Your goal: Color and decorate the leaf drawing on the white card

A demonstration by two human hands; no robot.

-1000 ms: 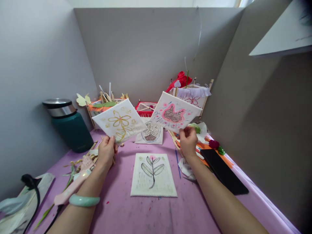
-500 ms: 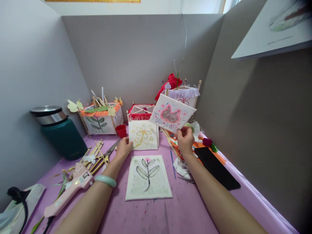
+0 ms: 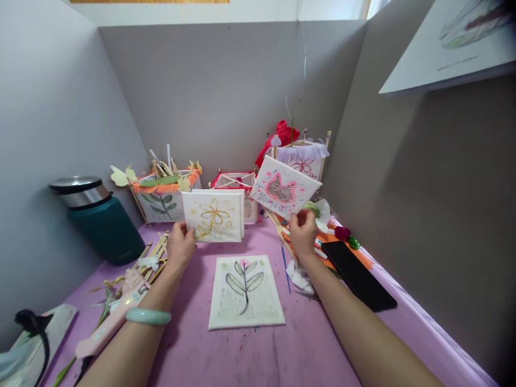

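Observation:
My left hand (image 3: 181, 244) pinches the lower left corner of a white panel with a yellow flower drawing (image 3: 213, 216); the edge of another panel shows behind it. Fingers closed on its bottom corner, my right hand (image 3: 303, 232) holds up a tilted white panel with a pink butterfly drawing (image 3: 284, 188). Between my forearms, a panel with a green-leaved plant drawing (image 3: 246, 293) lies flat on the purple table (image 3: 258, 357).
At the left are a teal bottle (image 3: 107, 228), a pink glue gun (image 3: 110, 322) and sticks. Decorated boxes (image 3: 163, 207) stand along the back. A black phone (image 3: 358, 275), markers and crumpled tissue (image 3: 299, 277) lie at the right.
My left hand has moved left and slightly up with the yellow flower panel, uncovering more of the red-trimmed box. The butterfly panel in my right hand has barely shifted.

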